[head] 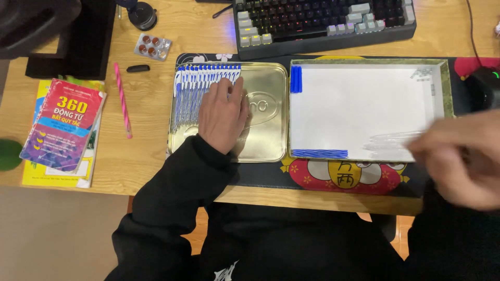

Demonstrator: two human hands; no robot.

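A gold metal tin lid [268, 132] lies on the desk mat with a row of several blue-capped white pens [195, 86] lined up across its left part. My left hand [224, 114] rests flat on that row, fingers apart. Right of it sits a shallow box with a white bottom [359, 104]; blue pen caps [296, 79] lie at its top left, blue refills [319, 153] along its bottom edge, clear pen barrels [390, 141] at its lower right. My right hand [461, 156] is blurred at the box's lower right corner; whether it holds anything is unclear.
A keyboard [323, 21] stands behind the tin and box. Left on the wooden desk lie a pink pencil [123, 99], a pill blister [152, 47], a small black object [138, 68] and a stack of books [62, 130]. A mouse [484, 86] sits at far right.
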